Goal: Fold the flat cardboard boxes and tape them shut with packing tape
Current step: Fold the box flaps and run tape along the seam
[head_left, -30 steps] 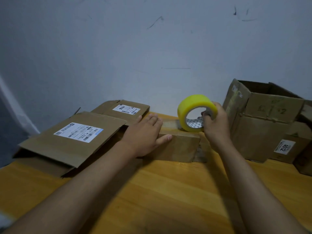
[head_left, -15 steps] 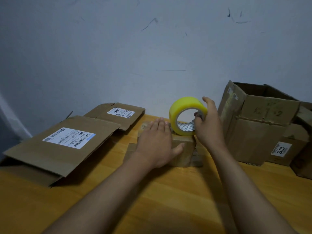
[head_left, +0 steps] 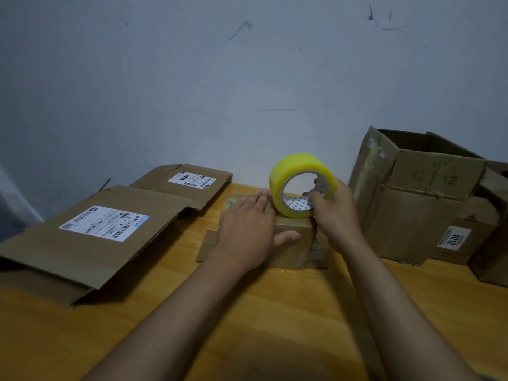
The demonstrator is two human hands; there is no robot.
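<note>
A small folded cardboard box sits on the wooden table near the wall. My left hand lies flat on its top with straight fingers, thumb over the front edge. My right hand grips a yellow roll of packing tape, fingers hooked through its core. The roll stands on edge on the right part of the box top, just right of my left fingertips. Two flat cardboard boxes lie at the left: a large one and a smaller one, both with white labels.
An open upright cardboard box stands at the right, with more boxes crowded beside it, one labelled 4012. A grey wall rises right behind the table. Bare wood lies in front of my arms.
The yellow tape roll has travelled left along the box top with my right hand. My left hand slid right along the top and stays flat on the box.
</note>
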